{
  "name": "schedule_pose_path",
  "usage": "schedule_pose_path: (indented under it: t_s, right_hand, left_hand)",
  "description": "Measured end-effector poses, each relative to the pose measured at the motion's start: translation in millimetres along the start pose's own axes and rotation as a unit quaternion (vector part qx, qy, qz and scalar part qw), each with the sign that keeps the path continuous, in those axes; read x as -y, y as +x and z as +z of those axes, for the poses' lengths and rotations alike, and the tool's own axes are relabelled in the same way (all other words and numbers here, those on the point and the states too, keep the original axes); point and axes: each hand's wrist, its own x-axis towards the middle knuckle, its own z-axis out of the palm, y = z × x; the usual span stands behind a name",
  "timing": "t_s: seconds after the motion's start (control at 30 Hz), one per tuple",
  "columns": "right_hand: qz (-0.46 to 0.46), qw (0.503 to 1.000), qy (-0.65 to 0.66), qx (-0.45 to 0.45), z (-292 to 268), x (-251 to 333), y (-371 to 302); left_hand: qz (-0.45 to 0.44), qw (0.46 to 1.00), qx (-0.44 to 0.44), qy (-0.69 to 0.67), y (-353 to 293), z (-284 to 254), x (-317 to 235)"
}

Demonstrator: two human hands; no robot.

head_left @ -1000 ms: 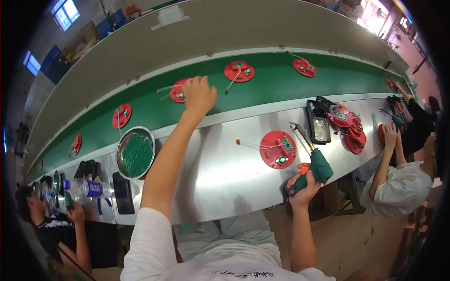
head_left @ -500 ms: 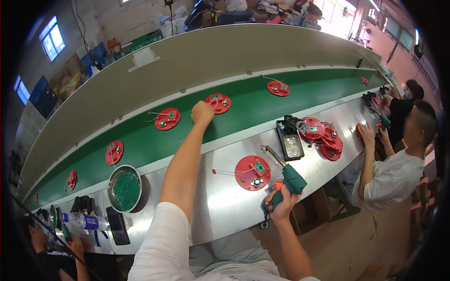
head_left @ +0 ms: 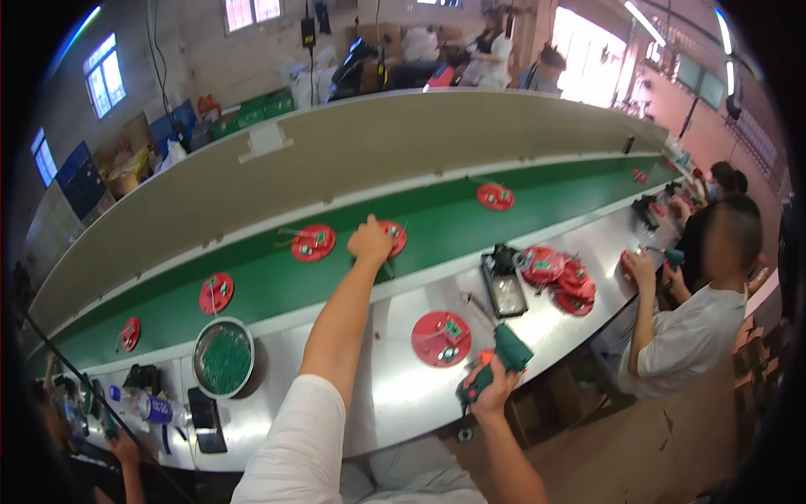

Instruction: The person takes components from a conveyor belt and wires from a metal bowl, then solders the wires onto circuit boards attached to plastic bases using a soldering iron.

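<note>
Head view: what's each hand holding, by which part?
Right hand: dark-green pistol-shaped soldering tool, by its handle. Left hand: at a round red disc; grip cannot be told.

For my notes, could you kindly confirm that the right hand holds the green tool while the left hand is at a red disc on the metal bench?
Not quite: the head view shows the left hand at a red disc on the green strip, not the metal bench.

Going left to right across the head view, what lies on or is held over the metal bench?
Clear bottle, metal bowl, single red disc, green soldering gun, pile of red discs.
</note>
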Motion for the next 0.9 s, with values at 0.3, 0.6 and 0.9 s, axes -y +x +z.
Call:
schedule_pose_path:
  t_s: [0.3, 0.6, 0.9]
  right_hand:
    - [0.011, 1.000, -0.004, 0.022, 0.6, 6.6, -4.4]
    - [0.014, 0.999, 0.026, 0.020, 1.5, 6.3, 0.1]
    - [0.014, 0.999, 0.032, 0.034, 3.8, 11.6, -9.7]
  left_hand:
    - [0.058, 0.994, -0.004, -0.091, -9.9, -30.1, 54.6]
    - [0.222, 0.950, 0.099, -0.197, -192.2, -157.8, 115.2]
    - [0.203, 0.977, -0.011, -0.066, -362.7, -143.0, 175.9]
